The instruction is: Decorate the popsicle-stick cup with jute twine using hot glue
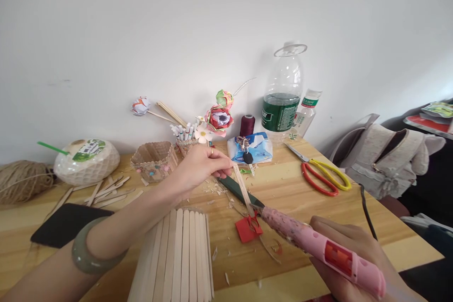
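A: So, what does the left hand (198, 166) have?

B: It pinches the top end of a thin wood stick (243, 189) with the fingertips. The stick slants down over the worktop (354, 207), and its low end sits right by the tip of the glue gun (318, 245).

A: And the right hand (348, 255)?

B: Its grip is closed around the pink glue gun, low at the right. The tip points at the stick's low end, just above a small red piece (248, 229).

A: How do you think the stick feels?

B: Very light, I think. It looks stiff but thin, so it may snap if you bend it. It is flat and dry, so it should not slip. Holding it at the far end, away from the glue, looks like the safe spot. The gun tip is likely hot.

A: What else is there?

B: A round thing made of many sticks (177, 259) stands close to the camera, under the left arm. More loose sticks (106, 193) lie at the left, near a small stick basket (155, 161). Scissors (322, 174) with yellow and red handles lie at the right. A big bottle (283, 99) stands at the back by the wall, next to paper flowers (219, 115). Wood bits are all over the middle.
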Motion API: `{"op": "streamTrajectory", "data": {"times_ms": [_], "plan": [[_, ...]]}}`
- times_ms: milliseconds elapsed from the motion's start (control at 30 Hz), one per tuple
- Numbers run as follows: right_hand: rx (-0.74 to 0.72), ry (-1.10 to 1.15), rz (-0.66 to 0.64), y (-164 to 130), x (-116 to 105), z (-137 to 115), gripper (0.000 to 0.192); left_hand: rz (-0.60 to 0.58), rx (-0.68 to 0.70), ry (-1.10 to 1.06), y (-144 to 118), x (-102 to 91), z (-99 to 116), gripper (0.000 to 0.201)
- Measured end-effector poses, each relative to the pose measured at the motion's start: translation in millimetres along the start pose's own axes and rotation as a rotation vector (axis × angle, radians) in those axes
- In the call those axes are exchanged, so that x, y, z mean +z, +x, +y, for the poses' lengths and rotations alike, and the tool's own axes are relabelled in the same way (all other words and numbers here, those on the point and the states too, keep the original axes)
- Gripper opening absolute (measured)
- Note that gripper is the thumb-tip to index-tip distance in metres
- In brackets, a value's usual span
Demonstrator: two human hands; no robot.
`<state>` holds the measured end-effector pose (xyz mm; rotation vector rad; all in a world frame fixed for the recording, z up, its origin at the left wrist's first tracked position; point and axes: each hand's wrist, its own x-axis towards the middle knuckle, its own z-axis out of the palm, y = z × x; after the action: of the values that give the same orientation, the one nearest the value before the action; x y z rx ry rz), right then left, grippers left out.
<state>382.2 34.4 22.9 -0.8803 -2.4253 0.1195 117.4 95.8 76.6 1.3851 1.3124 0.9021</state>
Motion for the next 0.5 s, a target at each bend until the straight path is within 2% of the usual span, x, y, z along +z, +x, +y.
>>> {"op": "streamTrajectory", "data": {"times_ms": [267,500], "plan": [[-0.079,-0.1,0.017,-3.3,-1.2,-2.2,0.019,0.053,-0.021,-0.023,-1.2,-1.5,2.4,0.012],[-0.078,-0.049,0.049,-9.2,0.9,-0.3,0.019,0.046,-0.012,-0.037,-1.6,-4.7,3.5,0.011]]}}
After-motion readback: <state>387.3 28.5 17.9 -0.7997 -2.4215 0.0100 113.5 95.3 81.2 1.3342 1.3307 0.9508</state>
